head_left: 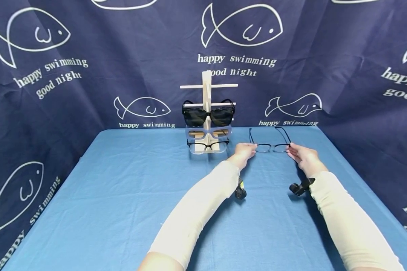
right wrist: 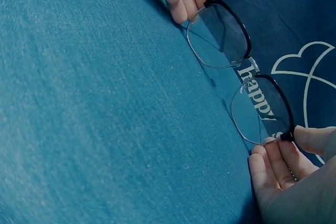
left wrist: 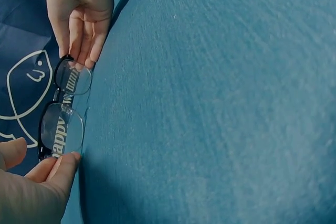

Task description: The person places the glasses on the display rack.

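A pair of half-rimmed eyeglasses (head_left: pixel 281 148), black along the top with thin rims below, is at the right rear of the table, temples unfolded toward the backdrop. My right hand (head_left: pixel 304 157) pinches its right end corner; the thumb (right wrist: pixel 310 139) is at the black hinge and the fingers are beneath. My left hand (head_left: pixel 243 153) is at the other end. Its fingertips (left wrist: pixel 67 162) touch the lens edge, while the thumb (left wrist: pixel 14 151) stands apart from the frame. Clear lenses (right wrist: pixel 218 35) show between both hands.
Left of the hands stands a wooden eyewear rack (head_left: pixel 207 79) bearing black sunglasses (head_left: pixel 221 116), blue-purple framed glasses (head_left: pixel 208 131) and dark-topped clear glasses (head_left: pixel 220 146). Blue cloth (head_left: pixel 122 188) covers the table. A navy fish-print curtain (head_left: pixel 176 49) hangs behind and at the sides.
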Motion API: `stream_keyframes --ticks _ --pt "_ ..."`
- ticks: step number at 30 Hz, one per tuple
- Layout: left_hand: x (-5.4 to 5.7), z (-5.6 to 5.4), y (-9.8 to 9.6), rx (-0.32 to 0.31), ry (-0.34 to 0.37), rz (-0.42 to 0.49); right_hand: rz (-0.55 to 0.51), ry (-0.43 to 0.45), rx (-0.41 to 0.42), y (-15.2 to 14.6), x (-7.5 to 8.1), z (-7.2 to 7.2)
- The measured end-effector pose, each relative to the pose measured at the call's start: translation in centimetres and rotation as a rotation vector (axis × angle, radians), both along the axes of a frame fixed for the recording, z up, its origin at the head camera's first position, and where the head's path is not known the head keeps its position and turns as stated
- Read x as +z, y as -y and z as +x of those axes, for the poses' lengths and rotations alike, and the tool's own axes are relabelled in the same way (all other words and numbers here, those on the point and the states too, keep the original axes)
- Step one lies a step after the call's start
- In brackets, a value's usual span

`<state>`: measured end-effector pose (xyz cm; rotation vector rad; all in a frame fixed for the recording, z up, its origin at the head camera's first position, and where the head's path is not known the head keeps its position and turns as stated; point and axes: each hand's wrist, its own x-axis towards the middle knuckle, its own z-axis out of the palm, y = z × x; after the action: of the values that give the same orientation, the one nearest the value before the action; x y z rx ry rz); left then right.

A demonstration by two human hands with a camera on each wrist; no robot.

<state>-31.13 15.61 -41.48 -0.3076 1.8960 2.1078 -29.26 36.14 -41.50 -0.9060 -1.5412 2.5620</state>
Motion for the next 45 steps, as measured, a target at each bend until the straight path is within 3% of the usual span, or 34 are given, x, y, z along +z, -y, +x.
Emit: stream_keyframes --ticks 12,28,39,45 --pt "-0.3 0.1 -0.3 0.010 0.000 -0.008 -0.017 0.019 0.041 -0.2 0.1 0.1" --pt "-0.7 0.0 -0.4 0.035 0.021 -0.004 -0.124 0.050 0.114 -0.3 0.8 0.8" --pt "-0.4 0.4 0.0 0.042 -0.006 0.009 -0.144 -0.015 0.214 -0.5 0.9 1.1" --pt "-0.4 0.5 -0.2 0.052 -0.006 0.018 -0.199 -0.055 0.229 -0.8 0.7 1.3"
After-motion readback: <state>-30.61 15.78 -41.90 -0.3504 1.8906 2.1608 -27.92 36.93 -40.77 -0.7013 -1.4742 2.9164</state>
